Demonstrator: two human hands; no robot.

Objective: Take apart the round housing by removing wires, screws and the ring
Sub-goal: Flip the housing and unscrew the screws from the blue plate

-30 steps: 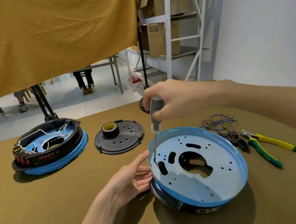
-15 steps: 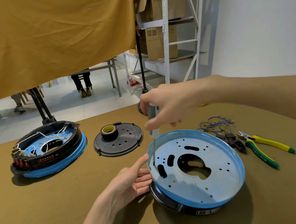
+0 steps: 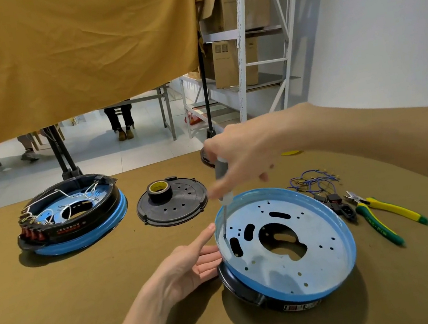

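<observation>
Right hand (image 3: pixel 245 156) gripping grey screwdriver (image 3: pixel 223 182) upright, thin shaft tip on perforated blue metal round housing (image 3: pixel 306 259) near its left rim, left hand (image 3: pixel 187 267) flat-fingered, steadying that rim, olive cloth table (image 3: pixel 62 311).

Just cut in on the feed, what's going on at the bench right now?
A person is working a screw out of the round housing. The right hand holds a screwdriver upright, tip down on the blue plate near its left rim. The left hand lies open against the housing's left side, steadying it. Blue wires and pliers lie to the right; a second housing, still wired, and a black cover with tape sit behind.
</observation>
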